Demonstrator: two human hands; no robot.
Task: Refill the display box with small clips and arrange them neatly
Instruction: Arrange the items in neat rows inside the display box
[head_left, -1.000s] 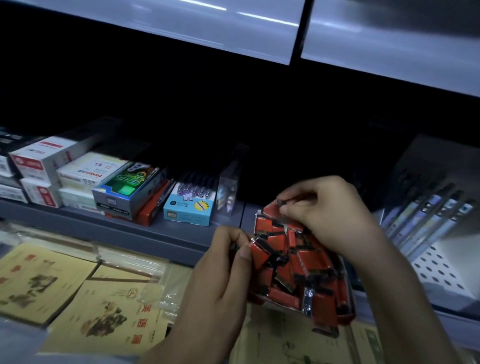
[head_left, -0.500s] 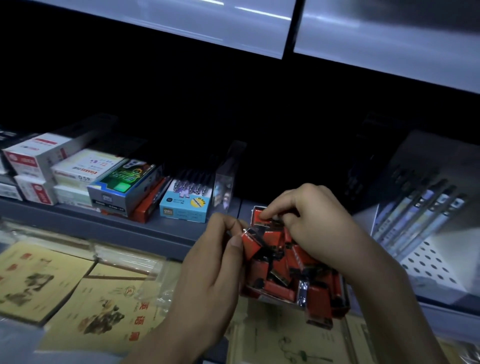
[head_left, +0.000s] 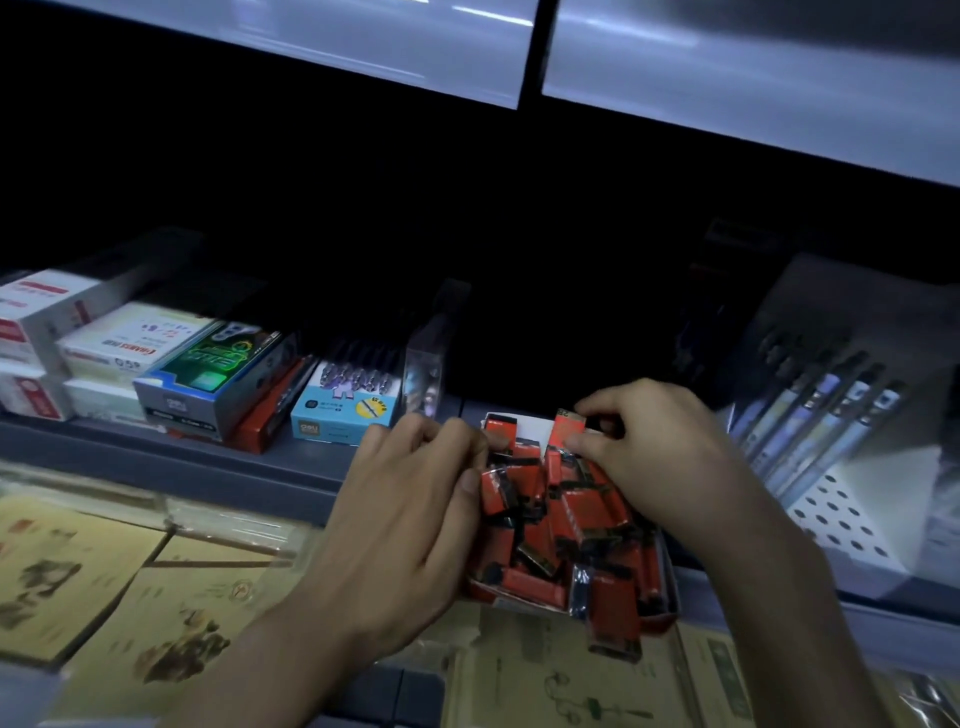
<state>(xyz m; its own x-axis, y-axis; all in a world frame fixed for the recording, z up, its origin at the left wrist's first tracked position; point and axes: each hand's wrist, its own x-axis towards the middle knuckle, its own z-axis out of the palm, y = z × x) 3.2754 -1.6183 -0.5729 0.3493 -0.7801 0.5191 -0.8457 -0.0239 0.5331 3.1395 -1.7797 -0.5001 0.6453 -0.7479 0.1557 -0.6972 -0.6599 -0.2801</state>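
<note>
Two hands, one display box — clips beyond counting.

clips: red, black | display box: red | pen box: light blue, yellow circle

The light is dim: the 2 pale shelf panels overhead carry streaks of glare, and the recess beneath them is near black. Motion blur softens everything, worst on the boxes at left, with the left hand and right hand also smeared.
</note>
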